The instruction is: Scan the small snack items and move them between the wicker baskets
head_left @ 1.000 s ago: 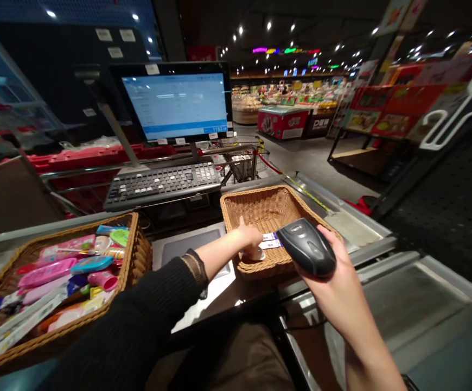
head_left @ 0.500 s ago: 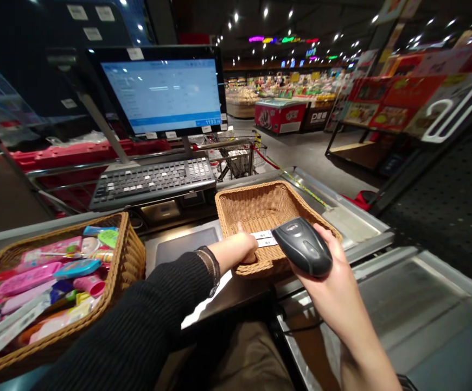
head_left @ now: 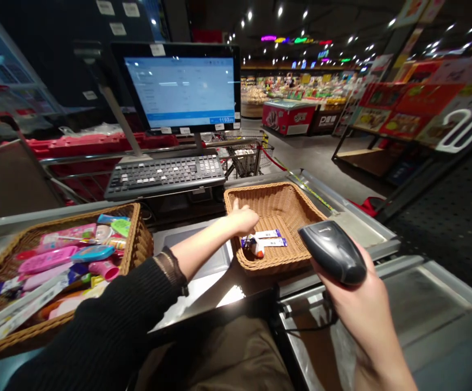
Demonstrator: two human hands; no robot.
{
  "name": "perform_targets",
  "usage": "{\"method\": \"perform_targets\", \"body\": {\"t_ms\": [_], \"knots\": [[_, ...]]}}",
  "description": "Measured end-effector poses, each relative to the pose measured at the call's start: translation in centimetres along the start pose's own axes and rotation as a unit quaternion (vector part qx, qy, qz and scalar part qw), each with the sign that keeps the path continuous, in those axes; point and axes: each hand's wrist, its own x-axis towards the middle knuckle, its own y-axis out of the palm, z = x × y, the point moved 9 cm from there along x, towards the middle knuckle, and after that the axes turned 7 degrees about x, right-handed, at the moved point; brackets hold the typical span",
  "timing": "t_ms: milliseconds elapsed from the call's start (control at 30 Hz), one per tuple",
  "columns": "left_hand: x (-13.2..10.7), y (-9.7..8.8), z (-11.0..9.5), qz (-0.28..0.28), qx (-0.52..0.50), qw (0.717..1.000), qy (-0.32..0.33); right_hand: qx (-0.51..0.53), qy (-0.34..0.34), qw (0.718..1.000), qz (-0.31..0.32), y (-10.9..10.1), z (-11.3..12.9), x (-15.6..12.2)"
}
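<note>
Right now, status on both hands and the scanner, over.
Left hand over wicker basket, holding nothing. Right hand grips scanner. Small packets lie in that basket, just below left hand. Nothing between them.

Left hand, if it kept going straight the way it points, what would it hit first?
Probably the far wall of the wicker basket: the left hand hangs over the near-left rim, pointing across the inside. The small packets lie just nearer than that line, though depth is unclear.
</note>
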Motion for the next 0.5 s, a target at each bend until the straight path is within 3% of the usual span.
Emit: {"method": "perform_targets", "body": {"t_ms": [67,133,300,400,467,500], "knots": [[-3.5,-2.1,1.7,-0.086,0.003,0.996,-0.015,0.004,0.032,0.999,-0.023,-0.6,-0.5,-0.4],[-7.5,-2.4,3.2,-0.143,0.0,0.989,-0.036,-0.002,0.062,0.997,-0.04,-1.0,-0.7,-0.8],[-17.4,2.1,5.4,-0.172,-0.023,0.983,-0.062,-0.032,0.114,0.992,-0.047,-1.2,-0.5,-1.7],[-23.0,4.6,6.6,-0.198,-0.043,0.975,-0.09,-0.062,0.175,0.982,-0.031,-0.8,-1.9,-2.2],[-26.6,5.5,7.7,-0.22,-0.054,0.967,-0.115,-0.075,0.181,0.98,-0.042,-0.5,-3.3,-2.2],[-28.2,5.8,8.5,-0.231,-0.056,0.963,-0.13,-0.066,0.15,0.985,-0.057,-0.3,-3.8,-2.0]]}}
